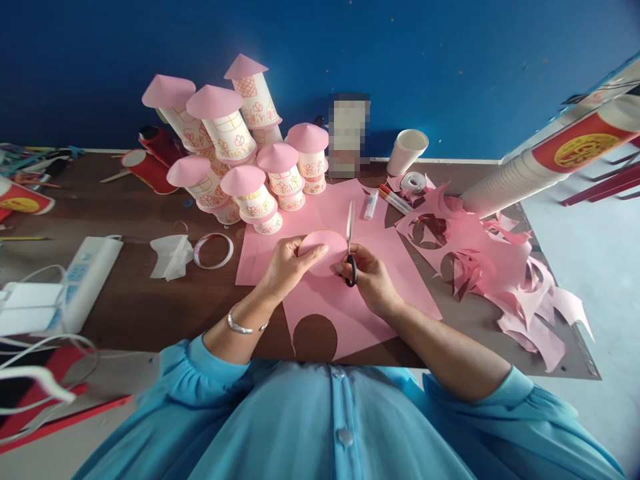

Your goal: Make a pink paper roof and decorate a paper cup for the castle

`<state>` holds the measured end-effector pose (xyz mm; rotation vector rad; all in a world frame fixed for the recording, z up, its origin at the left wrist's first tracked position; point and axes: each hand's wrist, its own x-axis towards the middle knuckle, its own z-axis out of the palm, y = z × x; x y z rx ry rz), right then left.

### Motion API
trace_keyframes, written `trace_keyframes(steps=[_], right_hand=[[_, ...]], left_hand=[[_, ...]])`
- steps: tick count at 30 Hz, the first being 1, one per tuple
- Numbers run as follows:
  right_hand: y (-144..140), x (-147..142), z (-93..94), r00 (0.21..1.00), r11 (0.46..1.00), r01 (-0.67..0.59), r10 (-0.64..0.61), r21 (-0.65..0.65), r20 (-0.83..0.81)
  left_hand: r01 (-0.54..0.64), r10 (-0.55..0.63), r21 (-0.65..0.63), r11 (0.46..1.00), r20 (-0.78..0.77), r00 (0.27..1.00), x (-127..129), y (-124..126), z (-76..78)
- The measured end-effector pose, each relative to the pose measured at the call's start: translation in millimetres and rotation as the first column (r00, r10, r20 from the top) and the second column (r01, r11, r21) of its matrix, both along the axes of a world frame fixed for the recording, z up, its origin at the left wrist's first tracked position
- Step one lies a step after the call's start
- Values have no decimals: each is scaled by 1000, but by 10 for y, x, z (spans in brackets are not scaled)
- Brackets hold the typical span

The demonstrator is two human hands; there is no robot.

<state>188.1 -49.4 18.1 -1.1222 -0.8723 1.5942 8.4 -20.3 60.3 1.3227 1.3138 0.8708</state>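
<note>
My left hand [289,265] pinches a pink paper circle [325,248] by its left edge, holding it above a pink paper sheet [350,313] with a round hole cut near its front edge. My right hand [369,277] grips black-handled scissors [349,243], blades pointing away from me, right at the circle's right edge. A silver bracelet [240,327] sits on my left wrist.
Several paper-cup towers with pink cone roofs [240,147] stand at the back. Pink offcuts [500,267] pile at the right, beside a long stack of cups [540,160]. A white cup [407,151], tape roll [413,181], glue stick [371,204] and marker lie behind. A power strip [80,280] sits left.
</note>
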Motion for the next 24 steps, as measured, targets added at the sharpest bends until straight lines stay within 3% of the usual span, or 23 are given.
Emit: trace_keyframes(steps=[5, 12, 17, 24], right_hand=[[-51, -29, 5, 993, 993, -119, 119, 2, 4], [14, 21, 62, 996, 996, 82, -81, 36, -30], [28, 26, 62, 997, 997, 74, -74, -6, -25], [19, 14, 24, 994, 996, 90, -90, -9, -67]], left_hand=[[6, 0, -50, 999, 108, 994, -13, 10, -25], [33, -32, -42, 999, 38, 999, -19, 17, -3], [49, -49, -11, 999, -15, 999, -4, 8, 1], [34, -28, -55, 998, 101, 994, -17, 8, -37]])
